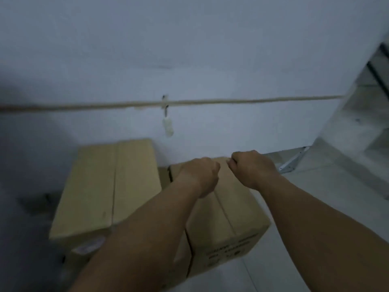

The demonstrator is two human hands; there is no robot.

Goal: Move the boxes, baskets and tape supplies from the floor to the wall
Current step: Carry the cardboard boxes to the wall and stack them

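The right box [229, 209] sits on the floor below both hands, long axis toward the wall [189, 60], beside the left box [105, 186]. Left hand [202, 175] and right hand [252, 169] curl over its far end; grip unclear

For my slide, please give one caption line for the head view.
Both hands, left and right, reach over a cardboard box beside another box at the wall.

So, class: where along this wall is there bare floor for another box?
Bare floor lies right of the right box, up to the metal bracket. It is crowded on the left: the left box nearly touches the right one, with both hands above.
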